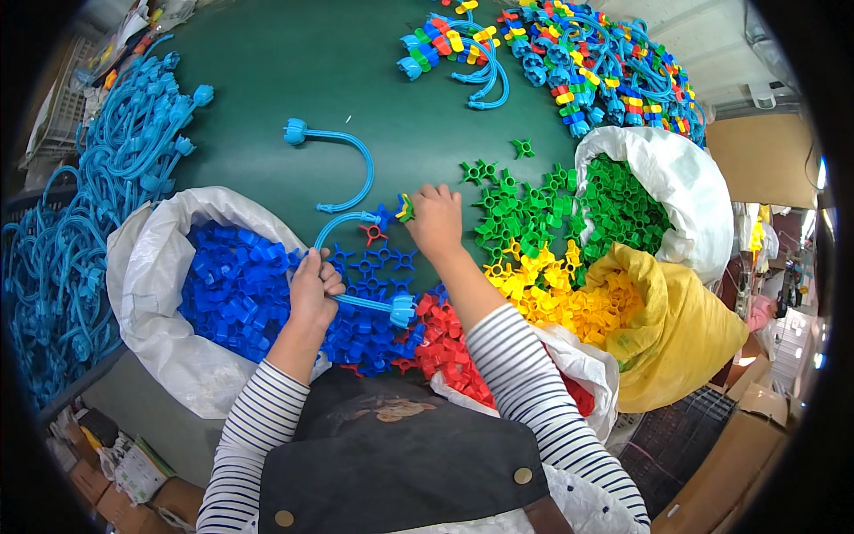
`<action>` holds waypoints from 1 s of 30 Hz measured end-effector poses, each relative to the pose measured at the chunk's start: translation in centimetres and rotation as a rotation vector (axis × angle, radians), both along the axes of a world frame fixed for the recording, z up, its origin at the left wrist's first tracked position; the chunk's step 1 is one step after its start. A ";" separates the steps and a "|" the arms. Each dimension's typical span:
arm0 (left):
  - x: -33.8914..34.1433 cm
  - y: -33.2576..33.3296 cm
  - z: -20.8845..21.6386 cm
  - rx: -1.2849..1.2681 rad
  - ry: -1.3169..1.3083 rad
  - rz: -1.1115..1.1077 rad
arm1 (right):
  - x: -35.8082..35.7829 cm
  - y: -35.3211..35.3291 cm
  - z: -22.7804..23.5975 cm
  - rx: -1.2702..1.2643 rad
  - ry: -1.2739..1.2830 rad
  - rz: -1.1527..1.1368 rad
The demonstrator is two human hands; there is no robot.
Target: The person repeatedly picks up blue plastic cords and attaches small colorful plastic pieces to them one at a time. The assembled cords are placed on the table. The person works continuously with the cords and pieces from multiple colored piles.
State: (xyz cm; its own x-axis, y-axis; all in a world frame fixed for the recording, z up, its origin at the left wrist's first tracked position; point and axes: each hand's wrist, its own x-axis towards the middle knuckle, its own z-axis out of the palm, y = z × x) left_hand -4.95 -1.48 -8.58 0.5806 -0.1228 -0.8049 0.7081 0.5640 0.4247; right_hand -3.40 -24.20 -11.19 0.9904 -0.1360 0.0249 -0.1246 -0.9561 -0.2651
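Note:
My left hand (313, 289) is closed round a light-blue curved plastic tube (363, 303), whose flower-shaped cup end points right and whose thin end arcs up toward my right hand. In my right hand (436, 221), the fingers pinch a small stack of star-shaped plastic pieces (405, 209), yellow and green showing; the rest is hidden by the fingers. Loose blue star pieces (382, 258) and one red star piece (372, 235) lie between the hands. Beyond them, a second light-blue curved tube (367, 165) rests on the green tabletop (258, 71).
A white sack of blue pieces (160, 311) is at left, beside heaped light-blue tubes (133, 133). Red pieces (449, 347) lie near me. At right are yellow pieces (543, 289), a yellow sack (689, 338) and a white sack of green pieces (703, 209). Assembled multicoloured tubes (605, 62) pile up behind.

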 end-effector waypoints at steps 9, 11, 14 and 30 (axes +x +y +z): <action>-1.6 -3.0 1.5 -0.305 0.115 -0.370 | -5.1 1.3 4.2 0.653 -0.353 -0.048; -1.9 -3.4 1.9 -0.276 0.131 -0.275 | -5.1 1.1 5.3 0.668 -0.371 -0.091; -1.7 -3.0 2.2 -0.241 0.195 -0.053 | -5.1 0.3 6.6 0.716 -0.411 -0.136; -1.1 2.4 1.7 -0.497 0.206 0.089 | -2.3 5.2 2.2 0.337 0.051 -0.040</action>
